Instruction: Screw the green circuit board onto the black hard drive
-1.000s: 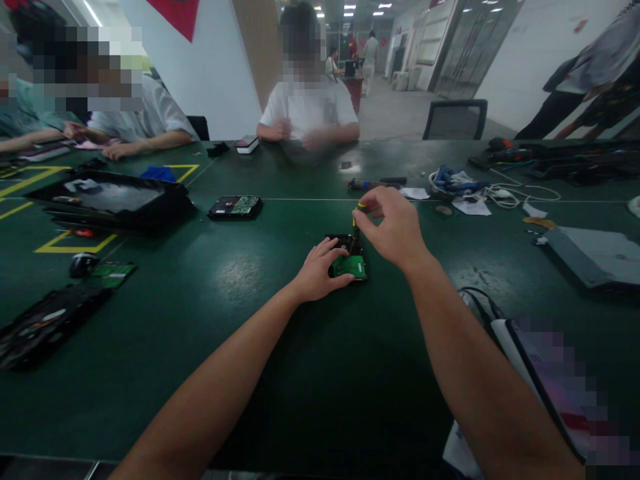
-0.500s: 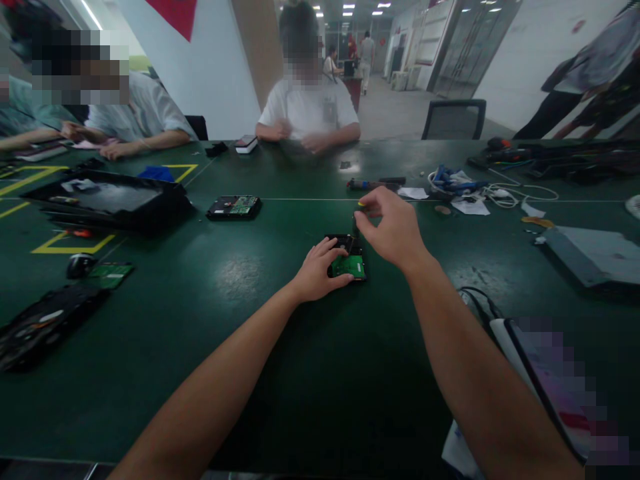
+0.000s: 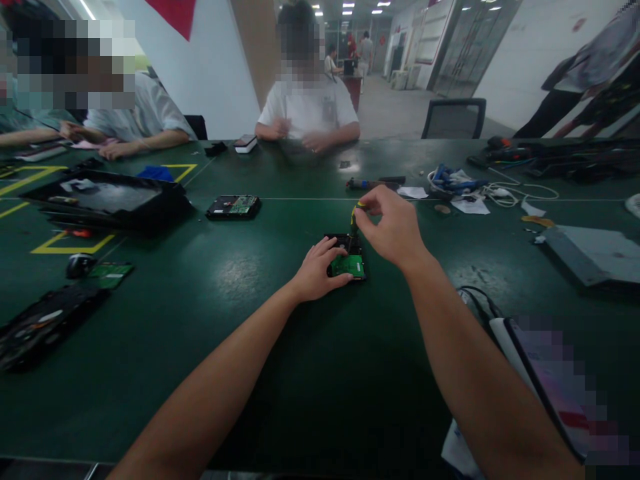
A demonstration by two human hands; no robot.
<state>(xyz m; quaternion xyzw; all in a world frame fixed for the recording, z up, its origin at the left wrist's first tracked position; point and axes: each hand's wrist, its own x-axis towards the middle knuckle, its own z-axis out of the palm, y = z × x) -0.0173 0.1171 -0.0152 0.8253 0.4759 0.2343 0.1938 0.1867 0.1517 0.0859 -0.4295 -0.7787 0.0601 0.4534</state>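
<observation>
Our left hand (image 3: 317, 272) lies on the small black hard drive with a green circuit board (image 3: 349, 265) at the middle of the dark green tabletop (image 3: 240, 333), hiding its 9 o'clock side, fingers spread. At 12 o'clock our right hand (image 3: 393, 227) pinches the yellow-handled screwdriver (image 3: 355, 215), mostly hidden. We can read no writing.

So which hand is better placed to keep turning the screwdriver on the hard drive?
Right. The right hand already pinches the yellow-handled screwdriver, upright over the hard drive. The left hand lies flat on the drive's near edge, probably steadying it.
</observation>
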